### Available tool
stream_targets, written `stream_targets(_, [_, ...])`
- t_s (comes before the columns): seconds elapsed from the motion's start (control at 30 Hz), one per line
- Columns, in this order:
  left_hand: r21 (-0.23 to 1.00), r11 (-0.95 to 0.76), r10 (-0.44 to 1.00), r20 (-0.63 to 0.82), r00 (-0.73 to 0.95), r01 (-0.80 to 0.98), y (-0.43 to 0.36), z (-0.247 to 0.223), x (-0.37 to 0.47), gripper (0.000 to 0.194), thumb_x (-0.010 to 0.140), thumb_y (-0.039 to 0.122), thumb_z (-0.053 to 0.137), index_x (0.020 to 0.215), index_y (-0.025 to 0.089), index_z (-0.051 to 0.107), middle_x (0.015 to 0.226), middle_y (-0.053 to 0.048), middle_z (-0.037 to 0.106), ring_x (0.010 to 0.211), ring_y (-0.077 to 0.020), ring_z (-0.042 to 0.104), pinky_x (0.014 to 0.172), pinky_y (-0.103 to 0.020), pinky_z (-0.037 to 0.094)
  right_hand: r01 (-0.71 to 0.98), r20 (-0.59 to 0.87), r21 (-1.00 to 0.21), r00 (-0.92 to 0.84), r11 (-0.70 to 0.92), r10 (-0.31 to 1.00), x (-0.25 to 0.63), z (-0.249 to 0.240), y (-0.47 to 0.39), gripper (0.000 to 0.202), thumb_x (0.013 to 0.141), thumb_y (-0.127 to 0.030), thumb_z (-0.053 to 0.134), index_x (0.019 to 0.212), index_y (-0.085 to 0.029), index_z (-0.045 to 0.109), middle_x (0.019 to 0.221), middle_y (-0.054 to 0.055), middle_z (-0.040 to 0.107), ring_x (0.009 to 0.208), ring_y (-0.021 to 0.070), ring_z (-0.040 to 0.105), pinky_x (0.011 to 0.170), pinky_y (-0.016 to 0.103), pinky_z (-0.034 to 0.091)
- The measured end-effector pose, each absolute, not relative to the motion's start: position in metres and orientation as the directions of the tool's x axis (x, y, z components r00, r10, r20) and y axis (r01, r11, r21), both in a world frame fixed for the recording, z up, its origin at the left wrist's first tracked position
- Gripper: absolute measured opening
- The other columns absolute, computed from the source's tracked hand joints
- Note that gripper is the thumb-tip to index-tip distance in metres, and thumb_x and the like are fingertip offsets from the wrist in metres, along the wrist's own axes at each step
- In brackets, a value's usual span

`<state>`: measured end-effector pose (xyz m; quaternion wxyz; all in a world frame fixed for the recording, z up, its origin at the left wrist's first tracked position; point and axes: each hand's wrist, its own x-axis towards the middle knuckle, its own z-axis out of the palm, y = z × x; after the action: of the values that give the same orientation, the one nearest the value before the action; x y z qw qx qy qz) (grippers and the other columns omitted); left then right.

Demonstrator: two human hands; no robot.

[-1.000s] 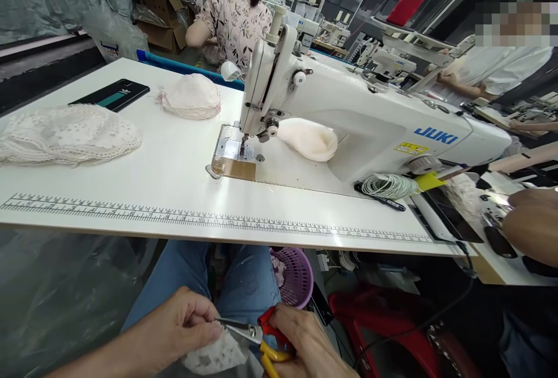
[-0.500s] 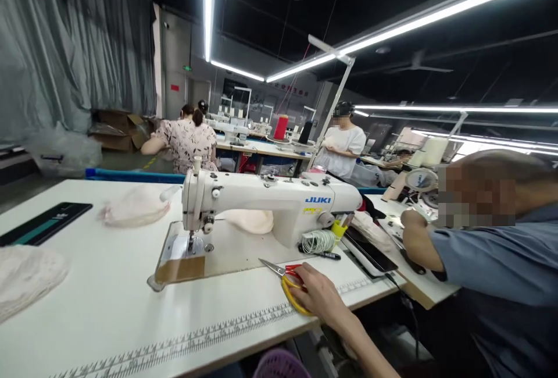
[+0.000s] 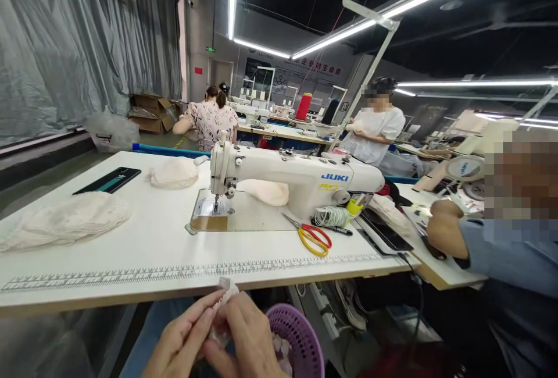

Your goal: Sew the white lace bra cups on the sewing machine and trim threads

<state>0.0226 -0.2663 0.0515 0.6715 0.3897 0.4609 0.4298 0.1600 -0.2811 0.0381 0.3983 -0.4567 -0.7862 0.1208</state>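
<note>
Below the table's front edge, my left hand (image 3: 187,334) and my right hand (image 3: 244,331) meet, both closed on a small crumpled whitish strip (image 3: 228,289). It looks thin and partly see-through; whether it is fabric or plastic I cannot tell. Fingers hide much of it. Scissors (image 3: 310,237) with red and yellow handles lie on the table, apart from both hands. Behind them stands a white sewing machine (image 3: 279,170). A purple basket (image 3: 316,340) with scraps in it is beside my right hand, under the table edge.
Stacked pale fabric pieces (image 3: 70,220) lie at the left, with another pale pile (image 3: 174,173) farther back. A dark phone-like slab (image 3: 108,180) is near them. A printed ruler strip (image 3: 174,272) runs along the front edge. At the right sits a co-worker in a blue sleeve (image 3: 501,256).
My right hand has let go of the scissors, which stay on the table. Both hands are now together below the edge, holding the whitish strip. The view has turned left and down.
</note>
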Motion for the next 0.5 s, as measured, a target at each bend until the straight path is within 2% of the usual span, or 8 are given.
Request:
stream_targets(0.07, [0.879, 0.387, 0.916, -0.329, 0.231, -0.281, -0.275, 0.055, 0.021, 0.064, 0.064, 0.065, 0.071, 0.113, 0.024, 0.068, 0.121, -0.006, 0.066, 0.116, -0.0305, 0.056, 0.095, -0.035, 0.049, 0.625, 0.529, -0.592, -0.175, 0.509, 0.83, 0.154, 0.038, -0.287, 0.003, 0.085, -0.018, 0.055, 0.086, -0.02, 0.052, 0.081, 0.003, 0.06, 0.075, 0.0161, 0.058, 0.064, 0.023, 0.042])
stream_targets(0.17, [0.845, 0.413, 0.904, -0.335, 0.265, -0.341, -0.284, 0.056, 0.016, 0.062, 0.061, 0.06, 0.077, 0.111, 0.025, 0.069, 0.113, -0.006, 0.07, 0.108, -0.0299, 0.062, 0.093, -0.034, 0.051, 0.567, 0.472, -0.687, -0.128, 0.455, 0.872, 0.159, 0.044, -0.292, 0.007, 0.083, -0.013, 0.051, 0.083, -0.02, 0.054, 0.077, 0.0, 0.057, 0.07, 0.0136, 0.055, 0.065, 0.023, 0.039])
stream_targets(0.3, [0.869, 0.348, 0.929, -0.268, 0.256, -0.351, -0.288, 0.059, 0.017, 0.055, 0.059, 0.054, 0.081, 0.104, 0.024, 0.072, 0.103, -0.005, 0.073, 0.098, -0.0267, 0.067, 0.084, -0.028, 0.054, 0.233, 0.274, -0.931, -0.055, 0.28, 0.96, 0.162, 0.052, -0.294, 0.008, 0.075, -0.014, 0.057, 0.069, -0.018, 0.054, 0.066, -0.003, 0.052, 0.06, 0.0104, 0.046, 0.059, 0.021, 0.035])
stream_targets(0.4, [0.88, 0.354, 0.919, -0.265, 0.291, -0.317, -0.285, 0.06, 0.02, 0.046, 0.059, 0.049, 0.083, 0.093, 0.019, 0.074, 0.089, -0.005, 0.076, 0.08, -0.0218, 0.07, 0.072, -0.023, 0.055, 0.026, 0.206, -0.978, -0.09, 0.209, 0.974, 0.158, 0.048, -0.289, 0.012, 0.071, -0.021, 0.063, 0.065, -0.017, 0.054, 0.061, -0.004, 0.051, 0.057, 0.0098, 0.044, 0.055, 0.02, 0.036])
stream_targets(0.5, [0.845, 0.394, 0.909, -0.302, 0.286, -0.362, -0.277, 0.056, 0.009, 0.042, 0.054, 0.043, 0.087, 0.084, 0.017, 0.074, 0.083, -0.006, 0.075, 0.078, -0.0251, 0.07, 0.07, -0.028, 0.056, -0.125, 0.212, -0.972, -0.115, 0.198, 0.97, 0.165, 0.04, -0.28, 0.028, 0.074, -0.042, 0.064, 0.066, -0.018, 0.054, 0.055, -0.004, 0.049, 0.048, 0.0098, 0.043, 0.048, 0.021, 0.038])
